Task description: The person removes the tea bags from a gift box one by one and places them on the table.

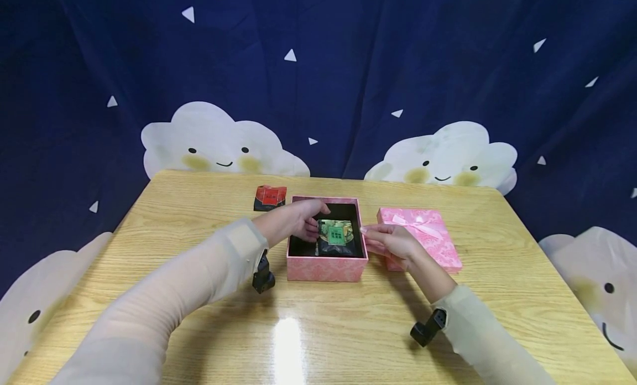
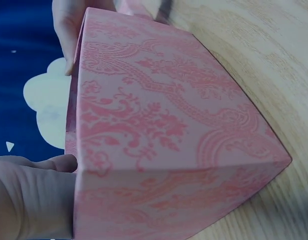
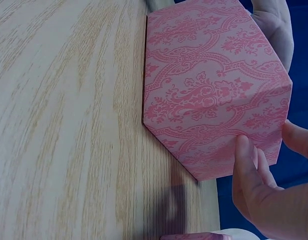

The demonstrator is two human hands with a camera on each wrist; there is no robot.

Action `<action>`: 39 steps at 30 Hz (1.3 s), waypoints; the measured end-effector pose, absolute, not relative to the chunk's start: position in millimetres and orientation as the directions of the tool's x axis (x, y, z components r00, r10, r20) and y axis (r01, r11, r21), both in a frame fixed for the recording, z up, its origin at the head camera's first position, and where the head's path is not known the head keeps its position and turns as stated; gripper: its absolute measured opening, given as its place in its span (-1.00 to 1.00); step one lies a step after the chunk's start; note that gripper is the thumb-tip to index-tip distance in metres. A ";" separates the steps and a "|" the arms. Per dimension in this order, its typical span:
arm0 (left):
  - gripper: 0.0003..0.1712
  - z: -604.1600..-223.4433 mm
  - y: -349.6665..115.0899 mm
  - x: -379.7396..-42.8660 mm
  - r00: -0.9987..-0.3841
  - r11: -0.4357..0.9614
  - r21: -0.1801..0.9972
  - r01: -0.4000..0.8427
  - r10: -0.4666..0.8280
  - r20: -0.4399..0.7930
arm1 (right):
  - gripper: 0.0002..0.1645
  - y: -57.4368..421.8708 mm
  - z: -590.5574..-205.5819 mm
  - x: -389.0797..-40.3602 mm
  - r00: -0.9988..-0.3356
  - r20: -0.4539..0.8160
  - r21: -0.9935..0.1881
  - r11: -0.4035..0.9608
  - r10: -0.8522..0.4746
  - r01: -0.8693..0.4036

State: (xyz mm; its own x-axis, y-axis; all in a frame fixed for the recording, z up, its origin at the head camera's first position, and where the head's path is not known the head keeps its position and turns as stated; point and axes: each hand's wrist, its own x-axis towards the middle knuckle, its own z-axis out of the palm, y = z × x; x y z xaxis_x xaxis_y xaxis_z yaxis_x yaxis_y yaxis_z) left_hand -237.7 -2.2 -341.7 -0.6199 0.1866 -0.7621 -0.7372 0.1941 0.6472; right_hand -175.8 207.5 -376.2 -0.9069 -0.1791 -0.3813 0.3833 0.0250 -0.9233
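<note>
A pink patterned box (image 1: 325, 270) stands lidless on the table, its inside dark. In it lies a black packet with a green label (image 1: 335, 235). My left hand (image 1: 306, 219) reaches over the left wall into the box, fingers loosely bent beside the packet's left edge and thumb apart from them. In the left wrist view, the wall hides most of its fingers. At the right wall, my right hand (image 1: 390, 242) pinches the box, thumb at the rim and fingers against the outside, as the right wrist view shows.
The pink lid (image 1: 433, 238) with a ribbon bow lies right of the box, close to the right forearm. Behind the left forearm sits a black and red packet (image 1: 270, 198). A dark blue curtain (image 1: 338, 69) with clouds hangs behind the wooden table (image 1: 239, 346).
</note>
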 end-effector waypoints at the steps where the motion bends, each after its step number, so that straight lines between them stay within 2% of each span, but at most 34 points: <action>1: -0.33 -341.8 -1.9 -238.3 -0.623 0.199 0.649 -0.734 0.181 -0.761 | -0.47 207.7 -376.3 -176.0 -0.907 -0.382 -0.923 0.024 -0.180 0.384; 6: -0.40 -339.5 -0.8 -243.2 -0.610 0.253 0.640 -0.725 0.195 -0.768 | -0.47 209.6 -376.9 -176.7 -0.906 -0.376 -0.924 0.009 -0.193 0.381; 13: -0.36 -332.3 6.3 -248.3 -0.564 0.265 0.623 -0.736 0.268 -0.781 | -0.56 208.7 -376.1 -176.8 -0.908 -0.369 -0.926 -0.008 -0.198 0.378; 20: -0.49 -342.9 17.8 -258.3 -0.590 0.321 0.658 -0.682 0.291 -0.753 | -0.46 207.5 -376.6 -176.4 -0.912 -0.357 -0.931 0.000 -0.204 0.364; 23: -0.59 -399.3 26.1 -303.6 -0.578 0.353 0.665 -0.659 0.328 -0.747 | -0.45 207.4 -377.0 -176.6 -0.911 -0.365 -0.929 0.011 -0.193 0.370; 27: -0.50 -487.7 40.3 -372.7 -0.537 0.371 0.652 -0.662 0.371 -0.757 | -0.45 207.9 -377.7 -176.4 -0.909 -0.375 -0.926 0.020 -0.182 0.378; 29: -0.43 -501.1 44.3 -380.0 -0.549 0.386 0.660 -0.645 0.366 -0.751 | -0.46 208.4 -378.1 -176.3 -0.909 -0.376 -0.925 0.020 -0.178 0.379; 31: -0.42 -488.2 44.7 -365.0 -0.578 0.406 0.676 -0.615 0.351 -0.737 | -0.47 208.8 -378.6 -176.2 -0.910 -0.375 -0.925 0.019 -0.178 0.378; 36: -0.71 -471.9 43.4 -354.5 -0.640 0.464 0.718 -0.519 0.346 -0.686 | -0.48 209.3 -378.6 -175.0 -0.909 -0.375 -0.925 0.014 -0.181 0.379; 37: -0.76 -482.3 44.5 -366.7 -0.651 0.473 0.722 -0.504 0.342 -0.678 | -0.47 209.6 -378.4 -174.8 -0.909 -0.375 -0.925 0.014 -0.184 0.379; 39: -0.84 -478.5 42.8 -366.5 -0.694 0.520 0.727 -0.449 0.309 -0.650 | -0.46 210.4 -377.7 -174.3 -0.908 -0.375 -0.925 0.015 -0.187 0.379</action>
State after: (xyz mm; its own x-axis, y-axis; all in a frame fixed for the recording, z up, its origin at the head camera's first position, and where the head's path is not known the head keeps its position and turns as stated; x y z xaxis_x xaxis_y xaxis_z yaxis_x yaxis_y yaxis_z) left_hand -366.5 42.8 -478.5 -0.6945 0.3085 -0.6500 -0.4493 0.5197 0.7267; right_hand -174.3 210.4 -377.7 -0.9081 -0.1868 -0.3747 0.3787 0.0149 -0.9254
